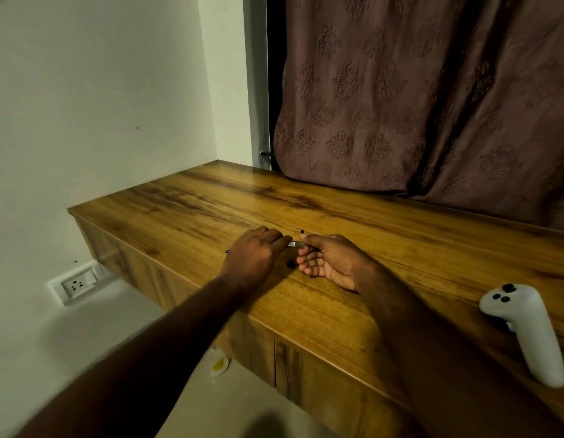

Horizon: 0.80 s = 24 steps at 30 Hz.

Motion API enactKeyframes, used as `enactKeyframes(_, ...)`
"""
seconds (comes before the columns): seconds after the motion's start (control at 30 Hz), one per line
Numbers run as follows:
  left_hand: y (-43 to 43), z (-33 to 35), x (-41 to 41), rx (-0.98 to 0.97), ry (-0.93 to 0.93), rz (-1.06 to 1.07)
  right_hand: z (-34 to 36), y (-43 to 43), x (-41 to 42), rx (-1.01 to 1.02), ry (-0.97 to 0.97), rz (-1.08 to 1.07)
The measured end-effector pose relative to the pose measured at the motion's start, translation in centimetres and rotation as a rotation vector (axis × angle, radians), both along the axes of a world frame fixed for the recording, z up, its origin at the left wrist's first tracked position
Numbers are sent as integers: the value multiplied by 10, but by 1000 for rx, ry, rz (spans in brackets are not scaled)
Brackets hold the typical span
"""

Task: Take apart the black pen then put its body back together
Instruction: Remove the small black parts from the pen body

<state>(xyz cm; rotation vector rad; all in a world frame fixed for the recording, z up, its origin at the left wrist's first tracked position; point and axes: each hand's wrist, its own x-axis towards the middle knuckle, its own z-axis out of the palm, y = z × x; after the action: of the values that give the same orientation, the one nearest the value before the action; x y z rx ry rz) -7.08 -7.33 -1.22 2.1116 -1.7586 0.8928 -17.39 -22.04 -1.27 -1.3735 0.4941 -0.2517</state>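
The black pen (294, 245) is held level just above the wooden desk (337, 298), between my two hands. Only a short stretch with a small white label shows between the fingers. My left hand (253, 252) is closed over the pen's left part, and a thin dark tip pokes out past its left side. My right hand (329, 262) pinches the pen's right end between thumb and forefinger, palm turned up, with a small black end showing above the thumb. A small black piece (290, 264) lies on the desk just below the pen.
A white handheld controller (524, 327) lies on the desk at the right. A brown patterned curtain (432, 99) hangs behind the desk. A wall socket (76, 284) sits low on the left wall. A small white and yellow object (219, 361) lies on the floor under the desk's edge.
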Motion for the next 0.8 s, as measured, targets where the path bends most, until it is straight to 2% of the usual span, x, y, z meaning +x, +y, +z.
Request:
enactKeyframes(0.3,3,-7,1,-52,28,41,1,-7,-5,73,-31,140)
enactKeyframes(0.8,3,-4,-4,-9,-25,65,2,-6,-2,43,46,73)
